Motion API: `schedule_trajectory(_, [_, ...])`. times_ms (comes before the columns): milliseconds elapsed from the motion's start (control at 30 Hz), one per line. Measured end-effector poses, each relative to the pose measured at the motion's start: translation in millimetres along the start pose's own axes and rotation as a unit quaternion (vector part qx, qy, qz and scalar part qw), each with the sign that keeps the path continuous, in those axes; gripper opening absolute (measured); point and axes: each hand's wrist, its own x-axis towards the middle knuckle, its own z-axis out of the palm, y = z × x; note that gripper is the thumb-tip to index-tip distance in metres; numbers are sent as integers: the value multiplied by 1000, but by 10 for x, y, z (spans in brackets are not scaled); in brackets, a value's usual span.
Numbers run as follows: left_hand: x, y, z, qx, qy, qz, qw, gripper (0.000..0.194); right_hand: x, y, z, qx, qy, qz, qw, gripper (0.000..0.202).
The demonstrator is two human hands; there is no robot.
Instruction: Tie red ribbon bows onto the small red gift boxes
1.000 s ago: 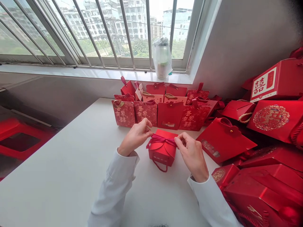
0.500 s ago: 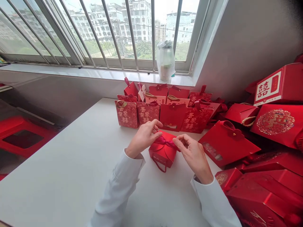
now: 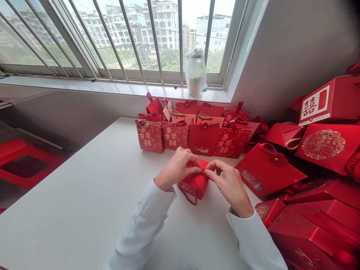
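A small red box with curved top flaps sits on the white table, a dark red cord loop hanging from its near side. On its top lies a dark red ribbon, mostly covered by fingers. My left hand reaches over the box from the left, thumb and fingers pinched on the ribbon. From the right, my right hand pinches the ribbon close to the left fingertips.
Rows of red gift bags stand behind the box. Larger red boxes are piled along the right. A bagged jar is on the windowsill. A red stool stands left of the white table.
My left hand has moved right and slightly down, its fingers closing over the ribbon beside my right fingertips. The right hand has barely moved.
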Motion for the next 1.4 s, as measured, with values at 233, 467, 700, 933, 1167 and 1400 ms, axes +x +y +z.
schedule_trajectory(233, [-65, 0, -124, -25, -83, 60, 994, 13, -44, -5, -82, 159, -112, 47, 980, 18])
schedule_trajectory(467, [-98, -26, -151, -32, -129, 83, 988, 10, -147, -83, -149, 170, -162, 89, 968, 17])
schedule_trajectory(700, [-179, -94, -232, -106, -85, -26, 990, 43, -148, 12, -180, 107, -139, 62, 983, 18])
schedule_trajectory(933, [-179, -108, -232, -96, -103, -122, 983, 31, -138, 34, -148, 171, -148, 72, 971, 20])
schedule_trajectory(1167, [-129, -3, -222, -84, -49, -69, 993, 27, -113, 28, -106, 220, -140, 96, 961, 27])
schedule_trajectory(1400, [-166, 75, -199, -119, -43, -80, 989, 22, -117, 29, -46, 275, -121, 133, 944, 32])
